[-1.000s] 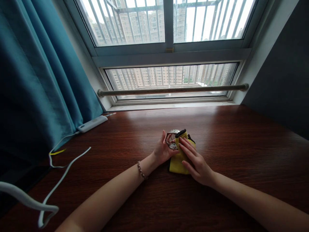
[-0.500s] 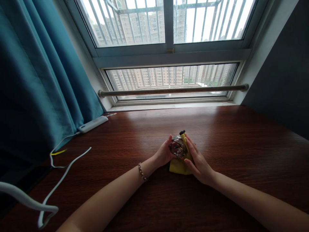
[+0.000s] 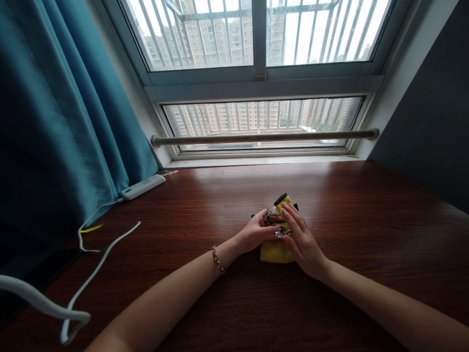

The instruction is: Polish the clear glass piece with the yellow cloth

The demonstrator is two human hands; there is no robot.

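Over the left part of the table (image 3: 205,205), a white cord (image 3: 90,283) bends in from the side. Behind it, a blue curtain (image 3: 84,127) hangs along the left edge, with a yellow strip (image 3: 91,228) near its foot. A white bar (image 3: 142,187) lies by the far left corner, touching the curtain. Well in from the edges, the person's left hand (image 3: 255,231), a bracelet (image 3: 218,260) at its wrist, curls thumb and fingers around a clear, shiny glass (image 3: 271,214). A yellow cloth (image 3: 277,253) with dark trim lies under and against it. The right hand (image 3: 304,239), fingers nearly straight and close together, holds the cloth to the glass's right side.
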